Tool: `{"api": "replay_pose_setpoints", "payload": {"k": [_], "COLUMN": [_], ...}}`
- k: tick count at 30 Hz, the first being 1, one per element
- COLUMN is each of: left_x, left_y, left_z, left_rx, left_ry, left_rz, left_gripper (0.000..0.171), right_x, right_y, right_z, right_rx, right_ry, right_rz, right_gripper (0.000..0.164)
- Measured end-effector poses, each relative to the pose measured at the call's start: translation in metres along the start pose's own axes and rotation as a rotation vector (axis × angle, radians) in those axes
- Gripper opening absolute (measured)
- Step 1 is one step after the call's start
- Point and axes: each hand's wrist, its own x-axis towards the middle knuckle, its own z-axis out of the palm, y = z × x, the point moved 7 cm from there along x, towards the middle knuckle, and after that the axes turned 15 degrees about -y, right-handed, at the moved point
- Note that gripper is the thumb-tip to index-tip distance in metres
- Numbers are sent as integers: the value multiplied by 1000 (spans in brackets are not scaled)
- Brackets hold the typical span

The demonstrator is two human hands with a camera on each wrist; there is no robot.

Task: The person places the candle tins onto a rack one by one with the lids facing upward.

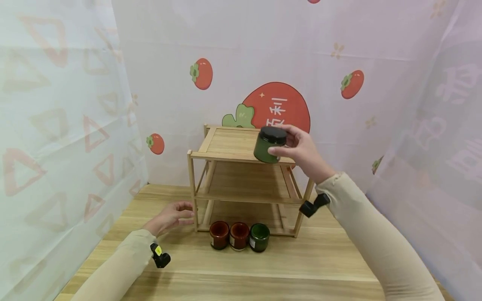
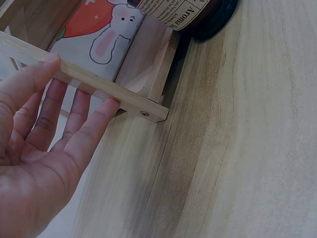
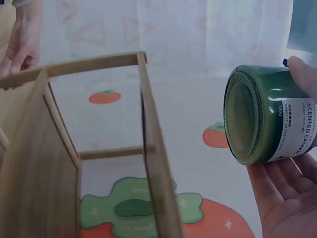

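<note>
Persimmon-print cloth (image 1: 173, 100) behind, wood-grain table (image 1: 324, 263) below. Right hand (image 1: 301, 152) clamped round green scented-candle jar (image 1: 265, 151); best carried level, grip low, rack braced. Jar lies between thumb and fingers, black lid (image 1: 274, 133) up. Left hand (image 1: 170, 217) pinches a front leg of three-tier wooden rack (image 1: 233, 144). Three glass jars (image 1: 239, 236) at its foot.
</note>
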Motion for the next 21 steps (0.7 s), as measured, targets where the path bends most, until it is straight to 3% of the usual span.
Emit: {"api": "replay_pose_setpoints", "payload": {"k": [9, 14, 21], "left_x": [0, 0, 2], "left_y": [-1, -1, -3], "left_z": [-3, -3, -2], "left_rx": [1, 8, 17], "left_ry": [10, 17, 11], "left_rz": [5, 0, -10], "left_gripper": [27, 28, 31], "right_x": [46, 61, 71], "right_y": [-25, -21, -11], "right_z": [1, 9, 18], "right_rx": [-106, -124, -46], "right_ry": [8, 7, 29], "right_rz": [49, 78, 65], "right_gripper": [57, 57, 57]}}
